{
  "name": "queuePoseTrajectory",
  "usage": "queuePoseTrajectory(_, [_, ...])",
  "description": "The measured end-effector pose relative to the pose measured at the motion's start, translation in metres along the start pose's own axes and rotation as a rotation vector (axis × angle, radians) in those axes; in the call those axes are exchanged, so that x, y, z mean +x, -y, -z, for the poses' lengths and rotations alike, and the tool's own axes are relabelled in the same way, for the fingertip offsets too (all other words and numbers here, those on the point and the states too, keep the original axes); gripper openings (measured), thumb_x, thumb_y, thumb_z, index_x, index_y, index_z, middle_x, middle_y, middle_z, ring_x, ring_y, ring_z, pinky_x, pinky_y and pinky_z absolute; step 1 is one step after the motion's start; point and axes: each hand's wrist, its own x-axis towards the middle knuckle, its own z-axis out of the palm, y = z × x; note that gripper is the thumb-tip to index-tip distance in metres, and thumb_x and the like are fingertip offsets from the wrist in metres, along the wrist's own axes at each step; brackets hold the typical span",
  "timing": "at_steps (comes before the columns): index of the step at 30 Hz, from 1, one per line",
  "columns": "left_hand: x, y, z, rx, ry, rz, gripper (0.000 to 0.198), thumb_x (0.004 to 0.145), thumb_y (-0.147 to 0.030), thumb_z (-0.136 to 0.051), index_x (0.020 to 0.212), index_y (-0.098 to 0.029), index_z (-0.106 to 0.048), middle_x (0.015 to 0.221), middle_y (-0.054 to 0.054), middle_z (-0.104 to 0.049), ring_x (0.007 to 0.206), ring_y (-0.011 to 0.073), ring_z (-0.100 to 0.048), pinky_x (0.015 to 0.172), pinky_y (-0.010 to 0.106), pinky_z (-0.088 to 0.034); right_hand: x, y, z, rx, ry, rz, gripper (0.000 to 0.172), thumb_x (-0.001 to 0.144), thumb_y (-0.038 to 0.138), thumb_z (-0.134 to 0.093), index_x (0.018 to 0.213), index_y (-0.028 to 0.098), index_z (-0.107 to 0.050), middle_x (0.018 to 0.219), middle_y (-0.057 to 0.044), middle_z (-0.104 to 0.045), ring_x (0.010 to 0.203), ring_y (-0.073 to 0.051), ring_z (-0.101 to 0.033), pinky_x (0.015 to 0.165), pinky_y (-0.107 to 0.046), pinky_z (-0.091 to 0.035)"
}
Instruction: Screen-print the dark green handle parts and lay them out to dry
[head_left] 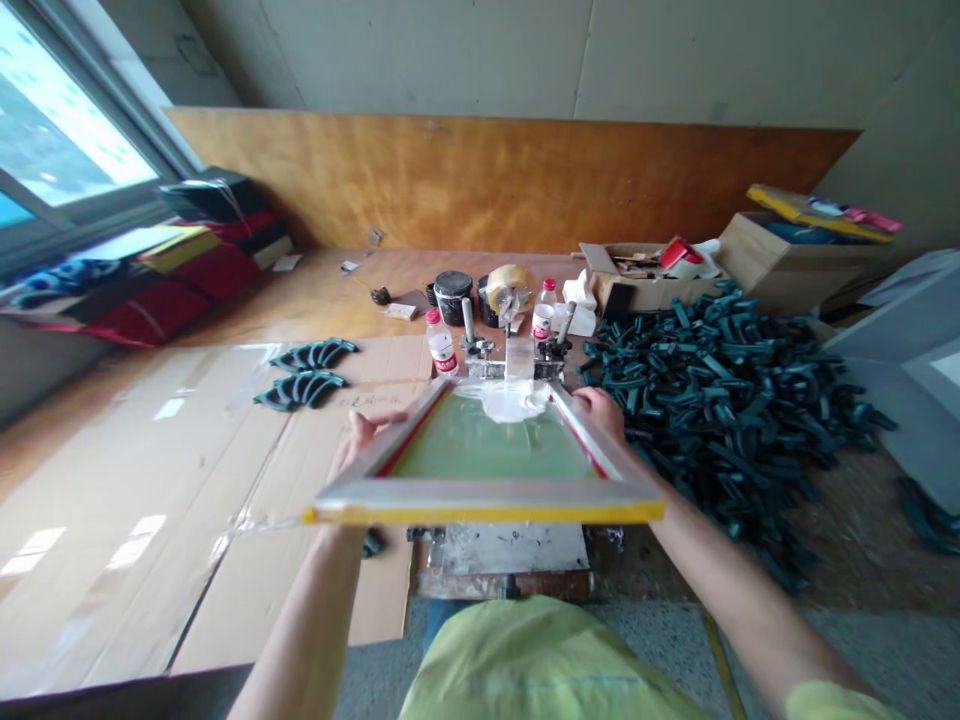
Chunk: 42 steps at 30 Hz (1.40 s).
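Note:
A screen printing frame [480, 497] with a pale green mesh [487, 450] slants up toward me from a clamp [517, 365]. White ink [510, 402] lies at the mesh's far end. Beside the left rail is my left hand [364, 435], blurred, its fingertips reaching toward the rail and partly hidden. My right hand [602, 410] is at the right rail with its fingers curled; whatever they grip is hidden. Both forearms pass below the frame's near corners. Under the near edge shows a metal base plate [514, 550]. A dark curved part [373, 543] pokes out left of it.
Dark green curved parts are heaped in a large pile [720, 400] on the right. Two rows of similar parts [304, 390] lie on flattened cardboard [217, 460]. Behind the clamp stand two bottles [442, 345], a black tub [453, 295] and an open carton [652, 290].

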Motion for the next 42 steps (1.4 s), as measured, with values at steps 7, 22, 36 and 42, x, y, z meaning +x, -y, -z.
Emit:
queuePoseTrajectory(7, [-0.04, 0.095, 0.019, 0.094, 0.099, 0.357, 0.091, 0.068, -0.063, -0.072, 0.145, -0.025, -0.042, 0.085, 0.001, -0.073, 0.065, 0.0173, -0.066, 0.057, 0.026, -0.051, 0.049, 0.047, 0.01, 0.072, -0.1, 0.293, 0.054, 0.079, 0.021, -0.071, 0.13, 0.018, -0.054, 0.127, -0.013, -0.055, 0.117, -0.026, -0.052, 0.099, -0.038, -0.044])
queuePoseTrajectory(22, [-0.035, 0.133, 0.016, 0.065, 0.077, 0.4, 0.088, 0.069, -0.061, -0.073, 0.141, -0.016, -0.048, 0.091, 0.007, -0.073, 0.071, 0.0188, -0.067, 0.061, 0.026, -0.053, -0.015, 0.063, 0.004, -0.073, 0.356, 0.662, 0.023, 0.081, 0.001, -0.052, 0.088, 0.017, -0.066, 0.089, -0.006, -0.068, 0.092, -0.019, -0.059, 0.072, -0.026, -0.043])
queuePoseTrajectory(36, [-0.038, 0.126, 0.016, 0.101, 0.048, 0.377, 0.081, 0.07, -0.063, -0.071, 0.134, -0.018, -0.054, 0.085, 0.005, -0.073, 0.068, 0.0177, -0.066, 0.059, 0.025, -0.052, -0.03, 0.065, -0.008, 0.074, 0.169, 0.648, 0.018, 0.084, 0.008, -0.059, 0.095, 0.019, -0.068, 0.088, -0.006, -0.067, 0.088, -0.019, -0.059, 0.076, -0.029, -0.048])
queuePoseTrajectory(42, [-0.037, 0.091, 0.02, 0.085, 0.133, 0.37, 0.082, 0.072, -0.06, -0.071, 0.141, -0.023, -0.047, 0.084, 0.003, -0.073, 0.067, 0.0176, -0.067, 0.058, 0.025, -0.051, 0.048, 0.083, 0.018, 0.088, 0.147, 0.312, 0.053, 0.081, 0.024, -0.073, 0.132, 0.03, -0.058, 0.105, -0.004, -0.069, 0.092, -0.019, -0.064, 0.081, -0.029, -0.049])
